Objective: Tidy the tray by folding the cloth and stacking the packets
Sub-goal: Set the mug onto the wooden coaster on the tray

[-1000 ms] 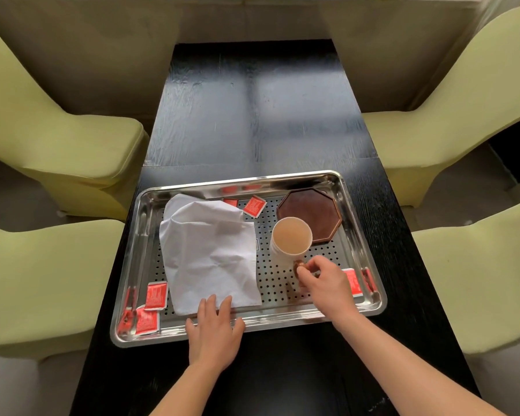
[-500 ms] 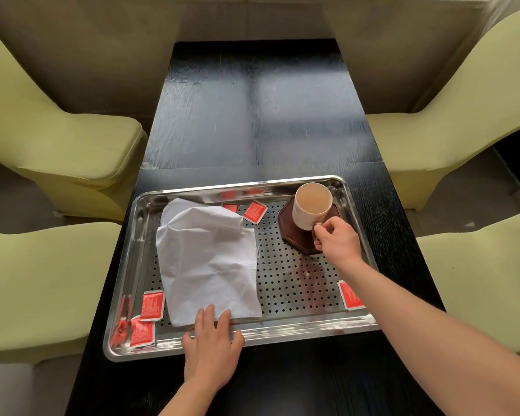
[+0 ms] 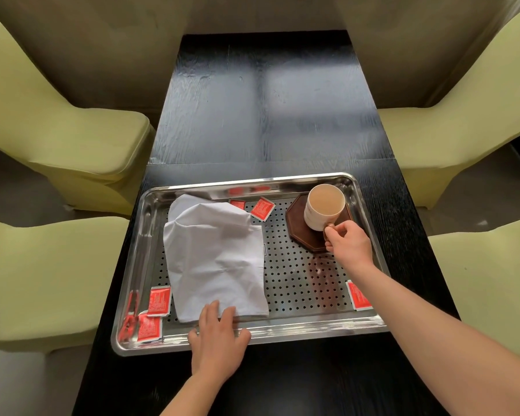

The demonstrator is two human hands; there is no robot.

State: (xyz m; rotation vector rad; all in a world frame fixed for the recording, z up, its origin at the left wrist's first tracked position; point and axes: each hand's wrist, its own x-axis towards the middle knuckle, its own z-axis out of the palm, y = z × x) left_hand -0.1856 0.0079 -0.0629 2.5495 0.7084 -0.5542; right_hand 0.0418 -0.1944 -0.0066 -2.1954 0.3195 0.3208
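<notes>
A steel perforated tray (image 3: 282, 331) lies on the black table. A crumpled white cloth (image 3: 215, 256) covers its left half. Red packets lie scattered: two at the front left (image 3: 159, 301) (image 3: 148, 328), two at the back (image 3: 262, 208) (image 3: 237, 204), one at the front right (image 3: 359, 295). My left hand (image 3: 218, 337) rests flat on the tray's front rim, fingertips on the cloth's near edge. My right hand (image 3: 347, 243) pinches the handle of a cream cup (image 3: 323, 210) of milky drink, which stands on a dark octagonal coaster (image 3: 300, 235) at the back right.
Yellow-green chairs (image 3: 57, 124) (image 3: 463, 115) flank the narrow black table (image 3: 267, 109) on both sides, with two more near me (image 3: 42, 280) (image 3: 493, 280). The table's far half is bare.
My right hand carried the cup from the tray's middle to the back right and set it on the coaster. The left hand stayed on the front rim.
</notes>
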